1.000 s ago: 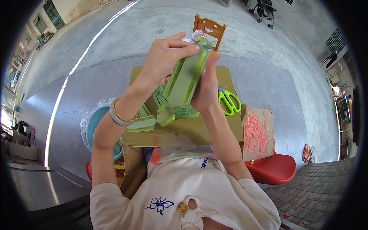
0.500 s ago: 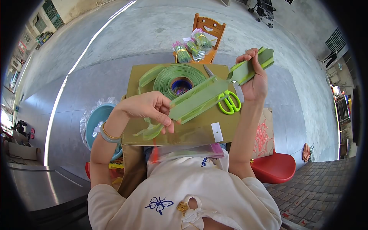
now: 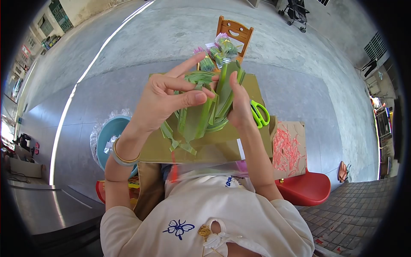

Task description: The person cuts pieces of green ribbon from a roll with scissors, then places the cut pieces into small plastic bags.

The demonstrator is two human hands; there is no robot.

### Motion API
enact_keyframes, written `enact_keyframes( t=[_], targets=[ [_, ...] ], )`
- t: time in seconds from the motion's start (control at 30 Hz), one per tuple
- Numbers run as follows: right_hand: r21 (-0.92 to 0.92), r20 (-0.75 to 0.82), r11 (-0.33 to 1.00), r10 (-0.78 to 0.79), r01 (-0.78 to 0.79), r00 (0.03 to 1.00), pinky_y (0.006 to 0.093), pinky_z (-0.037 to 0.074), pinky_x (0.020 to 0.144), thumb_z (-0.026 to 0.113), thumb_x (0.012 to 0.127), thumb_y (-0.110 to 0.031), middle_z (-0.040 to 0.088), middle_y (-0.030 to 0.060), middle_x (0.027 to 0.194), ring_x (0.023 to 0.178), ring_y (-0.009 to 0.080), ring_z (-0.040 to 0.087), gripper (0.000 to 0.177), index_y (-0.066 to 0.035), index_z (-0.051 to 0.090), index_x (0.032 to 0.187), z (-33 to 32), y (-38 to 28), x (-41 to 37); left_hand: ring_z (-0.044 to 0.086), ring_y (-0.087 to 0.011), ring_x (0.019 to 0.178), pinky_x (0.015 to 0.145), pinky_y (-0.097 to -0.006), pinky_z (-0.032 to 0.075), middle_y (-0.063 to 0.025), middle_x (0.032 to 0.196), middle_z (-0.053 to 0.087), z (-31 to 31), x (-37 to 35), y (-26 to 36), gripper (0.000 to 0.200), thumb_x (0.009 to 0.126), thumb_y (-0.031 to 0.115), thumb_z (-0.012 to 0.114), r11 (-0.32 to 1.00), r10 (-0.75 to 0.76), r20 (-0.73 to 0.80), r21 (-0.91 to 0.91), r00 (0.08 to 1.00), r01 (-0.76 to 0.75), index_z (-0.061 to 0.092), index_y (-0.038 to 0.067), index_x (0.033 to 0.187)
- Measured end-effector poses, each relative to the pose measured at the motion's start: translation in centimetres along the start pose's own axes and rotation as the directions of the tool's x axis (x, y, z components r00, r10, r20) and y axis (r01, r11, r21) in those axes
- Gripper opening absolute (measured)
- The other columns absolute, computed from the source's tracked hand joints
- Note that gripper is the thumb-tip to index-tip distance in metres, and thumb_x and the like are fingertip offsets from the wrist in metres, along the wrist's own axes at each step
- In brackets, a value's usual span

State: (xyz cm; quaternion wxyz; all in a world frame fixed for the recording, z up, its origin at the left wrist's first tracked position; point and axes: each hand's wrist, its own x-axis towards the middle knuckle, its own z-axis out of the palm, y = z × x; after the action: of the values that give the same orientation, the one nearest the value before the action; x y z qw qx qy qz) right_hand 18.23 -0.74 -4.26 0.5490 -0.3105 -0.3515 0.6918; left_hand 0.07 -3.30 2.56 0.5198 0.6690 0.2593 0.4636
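Note:
Wide green ribbon [image 3: 195,122] hangs in loops between my hands, above the table [image 3: 239,147]. My left hand [image 3: 171,94] pinches a part of it between thumb and fingers, its index finger pointing up. Across from it, my right hand [image 3: 240,105] grips a folded length of the same ribbon, thumb upright along it. Behind the hands lies the roll of green ribbon [image 3: 199,77], largely hidden. The lime-handled scissors [image 3: 260,115] rest just right of my right hand, their blades covered from view. A loose ribbon end dangles near the table's front edge.
A wooden chair [image 3: 234,31] beyond the table holds wrapped green bundles with pink tips [image 3: 223,47]. At left stands a blue basin [image 3: 105,136] with plastic in it. On the right, pink strips [image 3: 287,147] lie on cardboard above a red chair [image 3: 306,188].
My hands have come together over the roll, the right moving left and down. The ribbon, stretched between them before, now folds and hangs down. My left index finger has lifted.

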Motion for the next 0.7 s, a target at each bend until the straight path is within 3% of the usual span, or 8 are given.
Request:
enact_keyframes(
  t=[0.1,0.17,0.27,0.37,0.47,0.5,0.6,0.7],
  targets=[
    [0.055,0.081,0.994,0.086,-0.091,0.993,0.0318,0.051,0.071,0.027,0.083,-0.066,0.06,0.0108,0.089,0.085,0.0172,0.059,0.071,-0.006,0.048,0.113,3.4,0.4,-1.7,0.05,-0.0201,0.113,0.084,-0.0271,0.044,-0.0251,0.137,0.031,0.8,2.0,-1.4,0.024,0.074,0.017,0.072,0.995,-0.039,-0.134,0.087,0.99,0.051,0.068,-0.002,0.088],
    [0.086,0.222,0.984,0.131,-0.153,0.966,0.032,0.052,0.071,0.016,0.075,-0.076,0.06,0.0112,0.089,0.085,0.0174,0.06,0.083,-0.011,0.044,0.119,3.0,1.1,-1.5,0.052,-0.0174,0.11,0.073,-0.0222,0.045,-0.025,0.137,0.031,1.1,2.7,-1.4,0.025,0.076,0.019,0.07,0.976,-0.211,-0.175,0.013,0.962,0.216,0.068,-0.002,0.09],
    [0.274,0.589,0.929,0.042,-0.247,0.807,0.0349,0.051,0.074,0.035,0.087,-0.06,0.06,0.0117,0.092,0.087,0.0228,0.061,0.063,-0.007,0.044,0.12,2.0,1.3,-1.1,0.057,-0.0149,0.1,0.058,-0.0179,0.044,-0.0247,0.137,0.031,1.1,2.7,-2.0,0.026,0.079,0.02,0.067,0.96,-0.269,-0.208,0.015,0.94,0.278,0.067,-0.003,0.094],
    [0.017,0.489,0.971,0.2,-0.239,0.849,0.0339,0.052,0.07,0.051,0.089,-0.034,0.059,0.0106,0.081,0.079,0.0235,0.062,0.035,-0.005,0.049,0.108,1.8,1.0,-1.5,0.06,-0.0135,0.09,0.055,-0.0171,0.045,-0.0246,0.133,0.037,1.1,2.3,-3.3,0.025,0.081,0.02,0.065,0.98,-0.196,-0.21,-0.027,0.958,0.195,0.067,-0.003,0.092],
    [0.03,0.42,0.933,0.314,-0.359,0.851,0.0327,0.052,0.064,0.057,0.084,-0.012,0.057,0.0095,0.076,0.069,0.022,0.061,0.019,-0.003,0.051,0.099,1.8,0.5,-1.8,0.06,-0.0129,0.084,0.058,-0.0184,0.047,-0.0231,0.124,0.047,-0.1,1.8,-3.8,0.026,0.082,0.019,0.064,0.976,-0.214,-0.138,-0.053,0.967,0.209,0.065,-0.004,0.094],
    [0.005,0.448,0.93,0.326,-0.367,0.833,0.0313,0.051,0.064,0.055,0.084,-0.011,0.057,0.0092,0.077,0.068,0.0207,0.061,0.018,-0.002,0.052,0.099,1.6,0.3,-1.8,0.061,-0.0129,0.082,0.059,-0.0191,0.047,-0.0223,0.121,0.051,-0.6,1.7,-3.8,0.027,0.082,0.019,0.065,0.971,-0.24,-0.103,-0.05,0.965,0.236,0.064,-0.005,0.095],
    [-0.067,0.525,0.923,0.355,-0.379,0.773,0.0285,0.051,0.063,0.053,0.086,-0.008,0.058,0.0084,0.078,0.066,0.0183,0.061,0.016,0.0,0.053,0.1,0.9,-0.2,-2.0,0.06,-0.0134,0.084,0.067,-0.022,0.048,-0.0189,0.109,0.059,-0.6,1.1,-3.4,0.03,0.081,0.015,0.065,0.992,-0.114,-0.126,0.031,0.985,0.119,0.058,-0.004,0.103],
    [-0.136,0.568,0.919,0.378,-0.37,0.731,0.0281,0.051,0.063,0.054,0.087,-0.012,0.058,0.0086,0.078,0.067,0.0191,0.061,0.021,0.0,0.052,0.103,0.7,-0.7,-2.2,0.06,-0.0131,0.082,0.074,-0.0249,0.049,-0.0176,0.108,0.06,-0.3,1.1,-1.7,0.042,0.081,0.01,0.065,0.972,-0.228,-0.058,-0.061,0.972,0.225,0.047,-0.002,0.117]
  ],
)
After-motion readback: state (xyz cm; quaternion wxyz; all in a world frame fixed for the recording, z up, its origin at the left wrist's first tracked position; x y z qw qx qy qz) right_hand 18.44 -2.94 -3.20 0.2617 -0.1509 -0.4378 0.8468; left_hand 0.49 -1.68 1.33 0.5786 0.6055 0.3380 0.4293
